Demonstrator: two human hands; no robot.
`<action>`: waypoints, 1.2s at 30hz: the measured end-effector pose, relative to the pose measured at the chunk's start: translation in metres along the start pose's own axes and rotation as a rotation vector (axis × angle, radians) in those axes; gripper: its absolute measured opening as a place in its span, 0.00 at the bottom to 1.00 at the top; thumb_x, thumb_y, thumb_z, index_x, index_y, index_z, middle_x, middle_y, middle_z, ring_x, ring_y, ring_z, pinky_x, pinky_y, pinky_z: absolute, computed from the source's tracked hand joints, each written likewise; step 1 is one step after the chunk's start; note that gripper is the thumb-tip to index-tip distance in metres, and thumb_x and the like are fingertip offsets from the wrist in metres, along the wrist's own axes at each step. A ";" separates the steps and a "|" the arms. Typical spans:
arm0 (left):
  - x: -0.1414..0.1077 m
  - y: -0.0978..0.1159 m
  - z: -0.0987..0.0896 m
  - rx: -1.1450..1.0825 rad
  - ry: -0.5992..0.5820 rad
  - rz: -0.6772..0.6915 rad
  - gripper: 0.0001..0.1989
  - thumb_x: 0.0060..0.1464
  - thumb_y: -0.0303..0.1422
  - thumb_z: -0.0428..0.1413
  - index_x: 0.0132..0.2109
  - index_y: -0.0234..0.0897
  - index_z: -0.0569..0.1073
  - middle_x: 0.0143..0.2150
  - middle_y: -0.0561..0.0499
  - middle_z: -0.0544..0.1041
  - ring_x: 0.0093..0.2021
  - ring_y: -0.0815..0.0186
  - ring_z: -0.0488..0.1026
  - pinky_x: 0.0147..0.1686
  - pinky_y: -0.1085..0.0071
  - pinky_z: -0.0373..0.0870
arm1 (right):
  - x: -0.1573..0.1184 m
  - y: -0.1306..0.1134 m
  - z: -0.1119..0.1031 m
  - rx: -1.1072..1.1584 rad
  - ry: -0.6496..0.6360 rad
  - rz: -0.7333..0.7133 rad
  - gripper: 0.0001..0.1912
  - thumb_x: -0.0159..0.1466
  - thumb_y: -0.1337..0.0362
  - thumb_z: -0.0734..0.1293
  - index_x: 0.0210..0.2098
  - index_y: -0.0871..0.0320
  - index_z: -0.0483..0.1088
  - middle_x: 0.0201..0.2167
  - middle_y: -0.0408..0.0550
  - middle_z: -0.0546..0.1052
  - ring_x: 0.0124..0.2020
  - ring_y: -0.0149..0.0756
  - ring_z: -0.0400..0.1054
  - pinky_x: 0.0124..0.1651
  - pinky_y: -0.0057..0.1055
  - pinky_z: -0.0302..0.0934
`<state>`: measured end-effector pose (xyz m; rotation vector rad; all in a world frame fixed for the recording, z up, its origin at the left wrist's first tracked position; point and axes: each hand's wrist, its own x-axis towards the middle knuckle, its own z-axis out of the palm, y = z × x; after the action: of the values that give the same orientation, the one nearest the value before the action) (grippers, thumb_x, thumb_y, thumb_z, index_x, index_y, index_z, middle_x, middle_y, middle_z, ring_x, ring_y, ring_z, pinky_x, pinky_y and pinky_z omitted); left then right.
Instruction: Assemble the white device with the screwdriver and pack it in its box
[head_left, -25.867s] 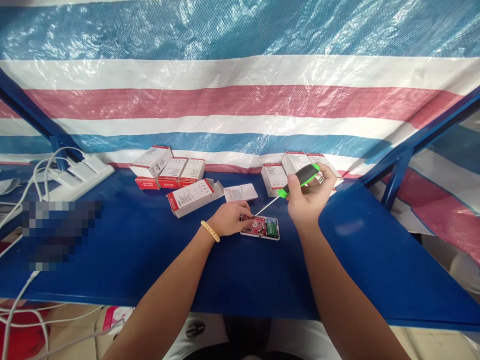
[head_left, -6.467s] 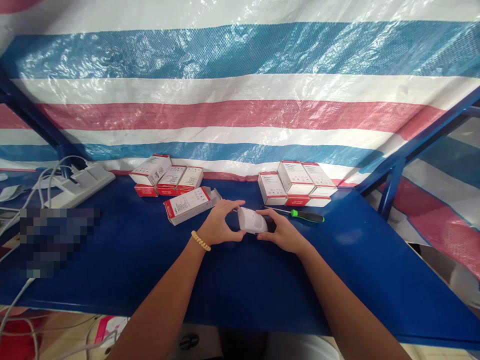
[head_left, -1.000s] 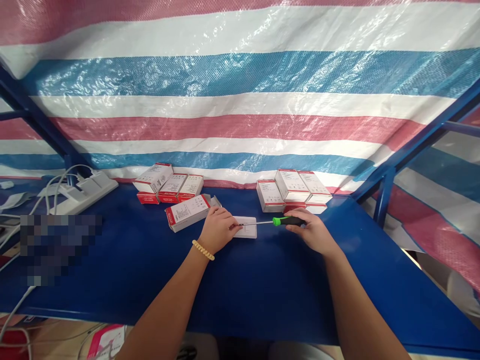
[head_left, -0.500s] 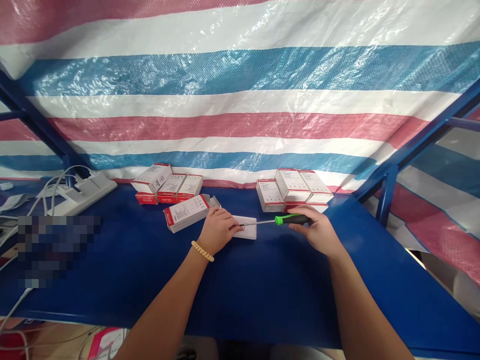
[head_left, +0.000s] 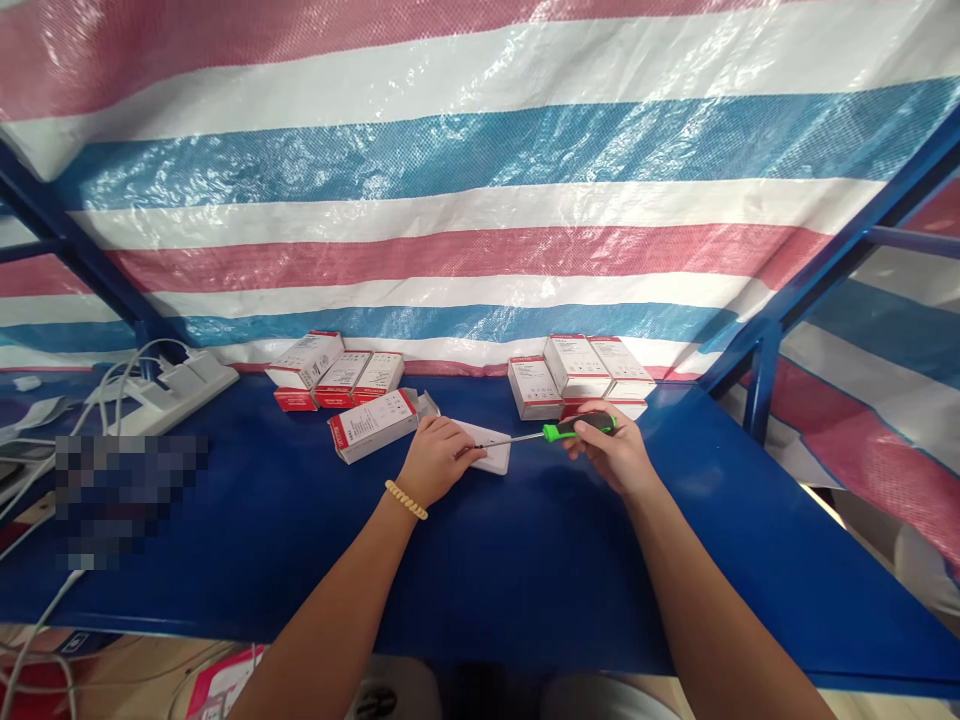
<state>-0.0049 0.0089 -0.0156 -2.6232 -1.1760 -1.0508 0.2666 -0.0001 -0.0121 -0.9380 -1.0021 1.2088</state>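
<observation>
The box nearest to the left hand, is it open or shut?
Open: the box has a flap sticking out at its right end. Its inside is hidden.

My feed is bright — glare flecks the glossy striped sheet (head_left: pixel 465 160), a faint sheen lies on the blue table (head_left: pixel 525 580), and underneath is dim. The lens stretches the edges, print on the boxes (head_left: pixel 373 424) is soft, the white casing (head_left: pixel 493 460) looks washed-out — and pixelation masks a patch at left.

Free passage over near tabletop (head_left: pixel 517 575), boxes (head_left: pixel 576 366) blocking behind, power strip (head_left: pixel 166 405) far left
</observation>
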 end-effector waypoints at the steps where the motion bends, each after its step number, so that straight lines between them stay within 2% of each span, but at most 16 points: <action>1: 0.000 0.000 0.001 0.011 0.000 -0.016 0.12 0.58 0.39 0.58 0.30 0.38 0.75 0.30 0.53 0.77 0.35 0.65 0.72 0.42 0.62 0.65 | 0.000 0.000 0.003 0.023 0.019 0.014 0.22 0.46 0.59 0.79 0.35 0.56 0.67 0.27 0.42 0.78 0.21 0.36 0.73 0.21 0.30 0.67; 5: -0.003 0.000 0.006 0.039 -0.010 -0.089 0.12 0.53 0.43 0.61 0.34 0.39 0.76 0.34 0.51 0.78 0.38 0.62 0.73 0.44 0.60 0.64 | 0.001 0.000 0.010 0.081 0.088 0.049 0.24 0.43 0.61 0.79 0.35 0.56 0.67 0.20 0.39 0.75 0.19 0.35 0.72 0.19 0.28 0.66; 11: -0.006 0.001 0.006 0.061 -0.127 -0.094 0.36 0.42 0.54 0.63 0.54 0.37 0.72 0.51 0.42 0.74 0.51 0.51 0.69 0.52 0.53 0.61 | 0.007 -0.002 0.004 0.141 0.244 0.049 0.22 0.42 0.63 0.79 0.32 0.58 0.67 0.15 0.38 0.72 0.14 0.33 0.69 0.15 0.27 0.63; 14: -0.006 0.002 0.007 0.100 -0.202 -0.102 0.42 0.40 0.56 0.63 0.59 0.39 0.67 0.55 0.41 0.70 0.54 0.47 0.66 0.53 0.50 0.60 | 0.010 -0.005 -0.003 0.165 0.335 0.012 0.19 0.42 0.64 0.77 0.29 0.58 0.67 0.13 0.38 0.70 0.12 0.33 0.66 0.12 0.26 0.59; 19: -0.005 -0.001 0.013 0.172 -0.212 -0.174 0.35 0.44 0.50 0.64 0.56 0.39 0.70 0.54 0.40 0.69 0.55 0.46 0.65 0.53 0.46 0.61 | 0.012 -0.008 -0.009 0.161 0.410 -0.054 0.16 0.44 0.66 0.75 0.27 0.58 0.66 0.12 0.38 0.68 0.11 0.33 0.64 0.10 0.26 0.55; 21: -0.006 -0.004 0.016 0.152 -0.191 -0.181 0.32 0.46 0.48 0.64 0.55 0.38 0.70 0.55 0.39 0.69 0.56 0.47 0.66 0.55 0.48 0.62 | 0.012 -0.008 -0.009 0.145 0.439 -0.069 0.15 0.45 0.66 0.75 0.26 0.58 0.65 0.12 0.38 0.68 0.10 0.32 0.63 0.09 0.26 0.55; 26: -0.008 -0.010 0.015 0.021 -0.178 -0.255 0.29 0.55 0.49 0.56 0.58 0.37 0.66 0.57 0.42 0.70 0.56 0.53 0.68 0.54 0.56 0.68 | 0.013 -0.005 -0.006 0.133 0.483 -0.110 0.13 0.46 0.67 0.73 0.24 0.57 0.63 0.12 0.37 0.68 0.09 0.31 0.62 0.09 0.26 0.55; 29: -0.008 -0.010 0.012 -0.011 -0.184 -0.258 0.28 0.55 0.49 0.56 0.58 0.40 0.67 0.55 0.45 0.72 0.55 0.55 0.70 0.52 0.59 0.70 | 0.013 -0.003 -0.003 0.118 0.474 -0.131 0.13 0.47 0.67 0.72 0.25 0.57 0.63 0.12 0.36 0.68 0.10 0.31 0.63 0.09 0.26 0.56; 36: -0.007 -0.010 0.012 -0.031 -0.188 -0.274 0.30 0.54 0.50 0.56 0.59 0.41 0.67 0.54 0.44 0.72 0.54 0.55 0.70 0.52 0.58 0.69 | 0.012 -0.002 0.004 0.070 0.477 -0.148 0.14 0.46 0.67 0.73 0.26 0.57 0.62 0.14 0.38 0.69 0.10 0.31 0.63 0.10 0.27 0.58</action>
<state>-0.0082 0.0154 -0.0315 -2.6878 -1.6097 -0.8787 0.2645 0.0113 -0.0080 -1.0160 -0.6302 0.8355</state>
